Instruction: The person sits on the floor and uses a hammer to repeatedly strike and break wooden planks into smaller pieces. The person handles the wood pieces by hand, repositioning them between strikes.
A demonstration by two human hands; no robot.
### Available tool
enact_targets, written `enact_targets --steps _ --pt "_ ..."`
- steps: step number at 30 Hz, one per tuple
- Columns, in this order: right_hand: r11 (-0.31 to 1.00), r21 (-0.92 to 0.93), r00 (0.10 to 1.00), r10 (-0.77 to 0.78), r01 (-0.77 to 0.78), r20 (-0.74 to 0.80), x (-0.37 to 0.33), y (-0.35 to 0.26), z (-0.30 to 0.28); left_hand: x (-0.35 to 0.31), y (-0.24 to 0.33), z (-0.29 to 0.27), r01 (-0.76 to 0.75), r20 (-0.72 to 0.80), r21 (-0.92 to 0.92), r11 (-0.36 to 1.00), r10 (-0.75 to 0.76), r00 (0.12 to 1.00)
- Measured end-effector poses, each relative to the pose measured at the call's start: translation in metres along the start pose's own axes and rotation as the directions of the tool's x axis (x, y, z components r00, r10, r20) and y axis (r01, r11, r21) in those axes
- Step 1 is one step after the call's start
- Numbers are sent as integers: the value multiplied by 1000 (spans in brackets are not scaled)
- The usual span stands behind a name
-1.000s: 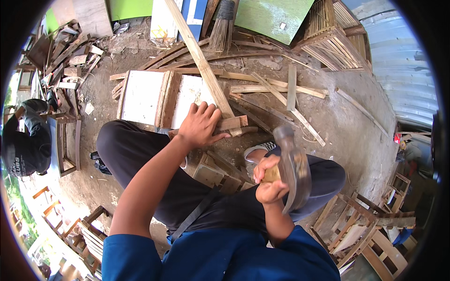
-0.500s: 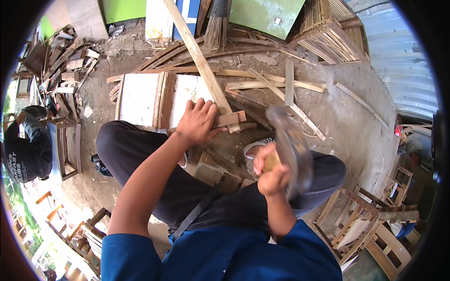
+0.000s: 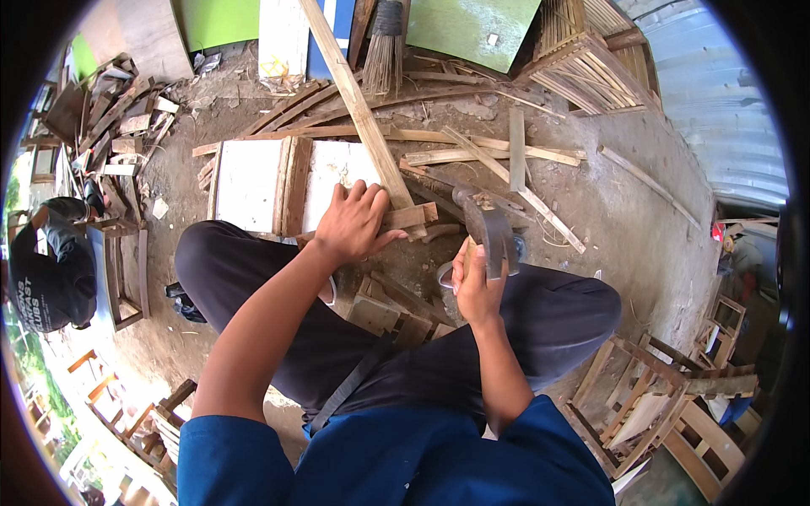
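My left hand (image 3: pixel 353 221) is closed over a short wooden piece (image 3: pixel 412 216), its fingers curled and the thumb along the near side. This piece lies across the lower end of a long pale wooden batten (image 3: pixel 359 101), which slants away to the far left. Beneath and beside the hand is a wood-framed white panel (image 3: pixel 337 164). My right hand (image 3: pixel 479 287) grips a claw hammer (image 3: pixel 492 236) by its wooden handle, just right of the short piece. The hammer's dark metal head is raised and apart from the wood.
Loose wooden strips (image 3: pixel 481 139) lie on the dirt floor ahead. Scrap wood (image 3: pixel 126 126) is heaped at far left, near another person (image 3: pixel 55 266) bent over. Wooden frames (image 3: pixel 633 405) stand at lower right. A stick broom (image 3: pixel 385 55) leans at the back, and corrugated metal sheeting (image 3: pixel 717 101) borders the right.
The hammer, blurred by motion earlier, is now sharp. My right hand has shifted forward and slightly left with it. My left hand keeps its place on the short wooden piece.
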State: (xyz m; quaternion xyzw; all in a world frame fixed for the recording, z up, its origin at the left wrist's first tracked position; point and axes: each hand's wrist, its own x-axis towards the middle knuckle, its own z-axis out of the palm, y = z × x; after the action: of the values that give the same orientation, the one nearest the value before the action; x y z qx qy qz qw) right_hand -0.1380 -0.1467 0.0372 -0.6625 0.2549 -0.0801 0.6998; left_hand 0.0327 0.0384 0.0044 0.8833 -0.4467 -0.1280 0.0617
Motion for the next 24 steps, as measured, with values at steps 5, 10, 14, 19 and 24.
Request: enact_targets --steps 5,10,14,19,24 --pt "997 68 997 -45 40 61 -3 -9 2 -1 1 -1 -8 -42 -4 1000 8 999" --pt "979 -202 986 60 -28 155 -2 -5 -6 -9 -2 5 32 -226 -136 990 -63 972" --pt "948 -266 964 -112 176 240 21 -26 -20 -11 -3 15 -39 -385 -154 987 -23 922" --pt "907 -287 916 -203 309 346 73 -58 -41 -9 -9 21 -168 -381 -19 986 148 913" --pt "990 -89 946 135 -114 295 78 -51 -47 -15 -9 17 -242 -320 2 970 229 919"
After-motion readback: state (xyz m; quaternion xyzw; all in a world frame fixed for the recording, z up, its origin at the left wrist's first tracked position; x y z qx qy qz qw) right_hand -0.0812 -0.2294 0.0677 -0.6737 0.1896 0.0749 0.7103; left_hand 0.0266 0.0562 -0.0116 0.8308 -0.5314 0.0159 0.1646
